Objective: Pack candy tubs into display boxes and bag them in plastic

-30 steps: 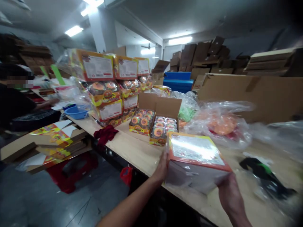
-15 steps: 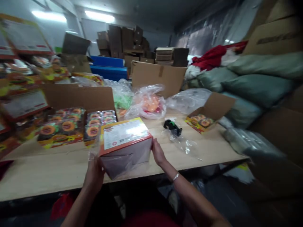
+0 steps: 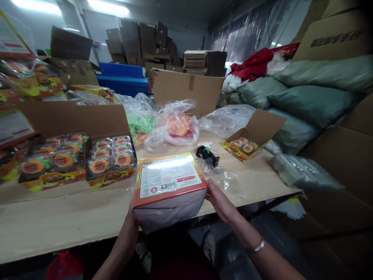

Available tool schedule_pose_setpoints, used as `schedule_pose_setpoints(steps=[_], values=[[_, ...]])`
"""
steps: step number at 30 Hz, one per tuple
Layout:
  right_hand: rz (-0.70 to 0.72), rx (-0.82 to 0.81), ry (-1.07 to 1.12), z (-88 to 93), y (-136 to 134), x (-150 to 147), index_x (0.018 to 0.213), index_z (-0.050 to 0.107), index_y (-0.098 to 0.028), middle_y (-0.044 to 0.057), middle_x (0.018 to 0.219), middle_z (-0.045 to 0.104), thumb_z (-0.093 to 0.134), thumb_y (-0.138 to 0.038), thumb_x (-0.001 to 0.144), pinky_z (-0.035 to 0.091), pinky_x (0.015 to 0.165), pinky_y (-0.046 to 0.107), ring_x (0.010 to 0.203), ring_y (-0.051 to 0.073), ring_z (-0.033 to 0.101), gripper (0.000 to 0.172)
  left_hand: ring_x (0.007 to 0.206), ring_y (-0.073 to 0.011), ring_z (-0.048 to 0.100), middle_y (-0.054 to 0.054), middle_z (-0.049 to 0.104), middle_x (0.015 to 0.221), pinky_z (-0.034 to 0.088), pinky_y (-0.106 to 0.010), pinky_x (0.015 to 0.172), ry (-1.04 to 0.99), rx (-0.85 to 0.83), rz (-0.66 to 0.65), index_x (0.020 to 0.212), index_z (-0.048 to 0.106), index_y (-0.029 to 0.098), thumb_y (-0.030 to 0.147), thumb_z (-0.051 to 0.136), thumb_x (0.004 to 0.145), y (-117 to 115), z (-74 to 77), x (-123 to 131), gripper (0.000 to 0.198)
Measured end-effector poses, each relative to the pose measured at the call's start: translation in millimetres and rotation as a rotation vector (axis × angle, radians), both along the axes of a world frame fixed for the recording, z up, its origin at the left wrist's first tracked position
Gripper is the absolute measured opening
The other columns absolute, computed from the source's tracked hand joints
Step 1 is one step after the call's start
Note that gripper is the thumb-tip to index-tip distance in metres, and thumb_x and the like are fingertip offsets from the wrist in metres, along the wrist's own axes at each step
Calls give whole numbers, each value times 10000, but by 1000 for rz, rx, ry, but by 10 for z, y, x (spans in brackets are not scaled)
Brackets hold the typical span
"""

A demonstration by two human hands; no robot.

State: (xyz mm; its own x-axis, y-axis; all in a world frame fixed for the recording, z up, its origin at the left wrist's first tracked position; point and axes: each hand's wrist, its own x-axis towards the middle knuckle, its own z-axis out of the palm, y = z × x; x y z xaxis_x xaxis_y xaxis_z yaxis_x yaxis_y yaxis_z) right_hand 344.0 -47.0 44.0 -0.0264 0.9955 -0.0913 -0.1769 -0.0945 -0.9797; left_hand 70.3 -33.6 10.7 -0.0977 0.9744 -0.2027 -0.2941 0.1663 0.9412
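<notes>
One plastic-wrapped box (image 3: 170,181) is held at the near edge of the table (image 3: 72,214): the left hand (image 3: 130,229) grips its near left corner, the right hand (image 3: 219,198) its right side. A black tape dispenser (image 3: 207,155) sits just beyond, to the right; open cartons (image 3: 109,179) of burger-printed packs stand left.

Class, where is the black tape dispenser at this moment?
In the head view, the black tape dispenser is on the table, a little right of centre, beyond the right hand and left of the small open carton.
</notes>
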Motion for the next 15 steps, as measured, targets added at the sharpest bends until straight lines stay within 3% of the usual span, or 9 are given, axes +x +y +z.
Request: schedule_pose_setpoints(steps=[4,9,15], values=[[-15,-96,38,22,50,-44,1235,606,-292,49,1279,622,524,-672,880,394,968,429,1174,278,517,526,1361,-289,427,-83,636,1301,278,-438,1183,184,92,-54,1317,574,214,601,551,835,-68,-36,93,619],[77,-77,89,52,-69,11,1192,605,-259,59,1191,650,579,-574,874,457,858,378,1067,265,567,448,1292,-355,493,-103,695,1170,357,-494,1133,348,92,-76,1209,642,189,533,590,739,-146,-66,82,585],[34,110,101,75,30,-18,1246,587,-253,61,1262,616,589,-517,866,435,954,397,1159,276,550,463,1299,-325,493,-100,667,1231,368,-453,1135,519,175,34,1189,646,179,478,519,803,217,-309,19,503]])
